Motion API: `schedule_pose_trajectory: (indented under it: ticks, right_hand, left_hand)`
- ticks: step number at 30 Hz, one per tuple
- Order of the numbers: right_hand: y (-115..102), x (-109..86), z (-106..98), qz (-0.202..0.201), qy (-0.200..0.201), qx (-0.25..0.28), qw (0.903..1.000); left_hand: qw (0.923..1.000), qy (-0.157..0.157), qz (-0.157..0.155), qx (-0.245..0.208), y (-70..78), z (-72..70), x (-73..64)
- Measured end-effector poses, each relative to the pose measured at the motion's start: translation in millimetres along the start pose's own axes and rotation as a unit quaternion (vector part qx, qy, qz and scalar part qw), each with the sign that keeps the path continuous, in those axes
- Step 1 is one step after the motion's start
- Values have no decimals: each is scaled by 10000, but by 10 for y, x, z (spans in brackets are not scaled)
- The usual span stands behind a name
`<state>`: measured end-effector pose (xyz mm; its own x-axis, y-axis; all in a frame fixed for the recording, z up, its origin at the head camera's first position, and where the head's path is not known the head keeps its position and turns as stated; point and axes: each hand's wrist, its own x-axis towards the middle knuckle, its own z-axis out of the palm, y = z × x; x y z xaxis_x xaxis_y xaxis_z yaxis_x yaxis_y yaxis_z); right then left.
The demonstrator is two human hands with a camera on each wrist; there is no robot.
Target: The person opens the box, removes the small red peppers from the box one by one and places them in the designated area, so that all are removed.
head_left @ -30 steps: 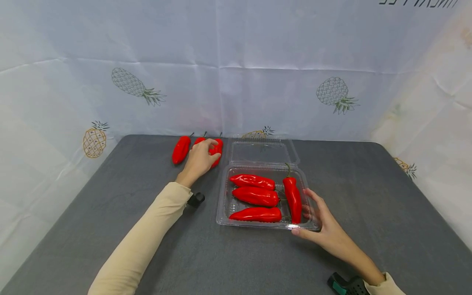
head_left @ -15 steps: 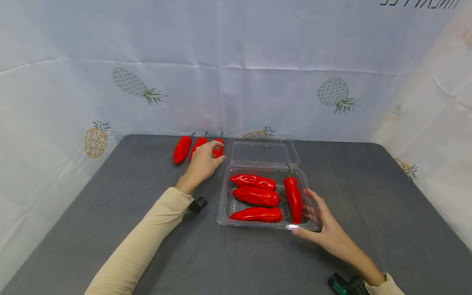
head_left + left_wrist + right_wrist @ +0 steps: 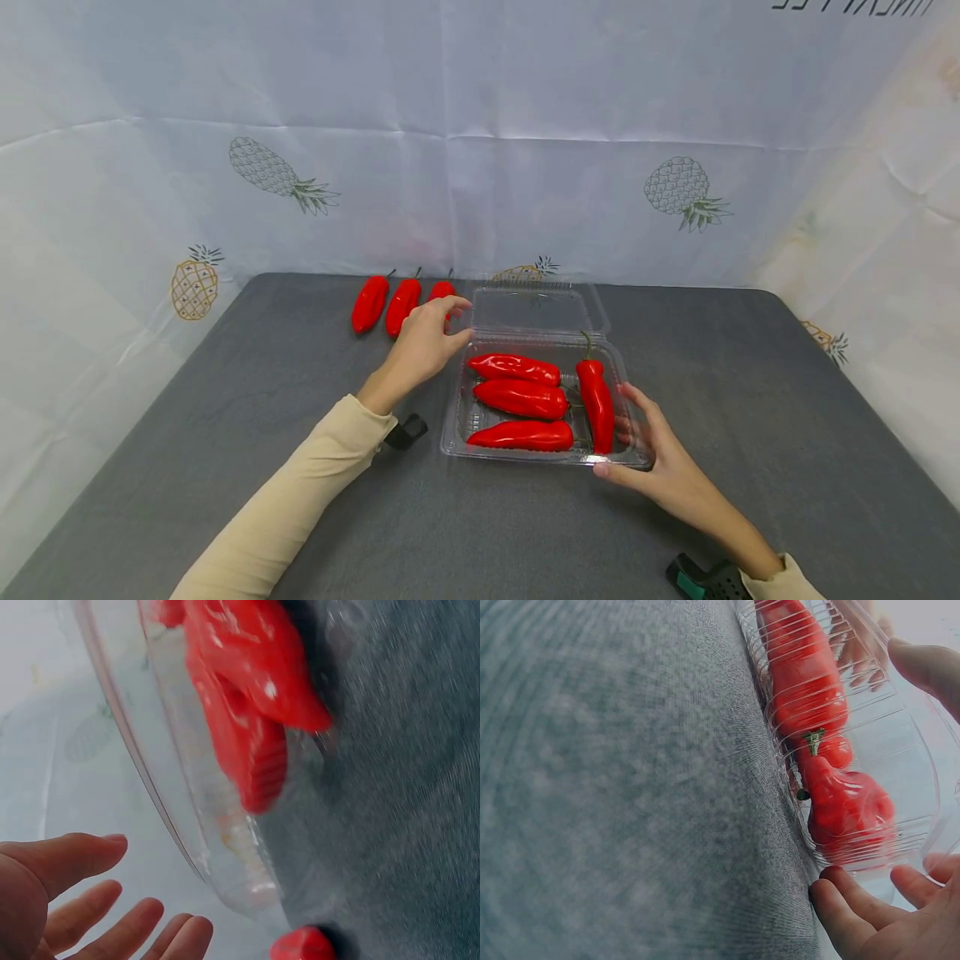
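A clear plastic clamshell box (image 3: pixel 455 454) lies on the table, its lid (image 3: pixel 528 308) folded back. Inside, three red peppers (image 3: pixel 517 400) lie crosswise, and another red pepper (image 3: pixel 595 408) lies lengthwise along the right wall. My right hand (image 3: pixel 663 467) holds the box's near right corner, thumb at the front edge and fingers along the side, as the right wrist view also shows. Over the box's far left corner hovers my left hand (image 3: pixel 420 346), fingers (image 3: pixel 82 911) spread with nothing in them. It partly hides the rightmost loose pepper (image 3: pixel 442 290).
Two more loose red peppers, one farthest left (image 3: pixel 370 304) and one beside it (image 3: pixel 403 307), lie at the table's back edge, stems pointing away. A white curtain (image 3: pixel 450 208) with pineapple prints hangs behind the dark grey table (image 3: pixel 750 375).
My left hand has moved right and slightly nearer, from above the loose peppers to the box's far left corner. More of the middle loose pepper now shows. The right hand and box stay put.
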<state>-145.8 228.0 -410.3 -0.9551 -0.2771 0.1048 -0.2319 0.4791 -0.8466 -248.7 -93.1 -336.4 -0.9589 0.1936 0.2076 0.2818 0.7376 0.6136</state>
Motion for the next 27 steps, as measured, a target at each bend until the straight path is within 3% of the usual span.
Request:
schedule_pose_trajectory:
  ticks: [11,27]
  right_hand:
    - [7,-11,-5,-85,0,8,10000]
    - [6,-6,1,-74,21,-36,10000]
  left_hand:
    - [9990,-390,173,-155,202,35,-94]
    - [9951,-835,504,-180,372,152,-274]
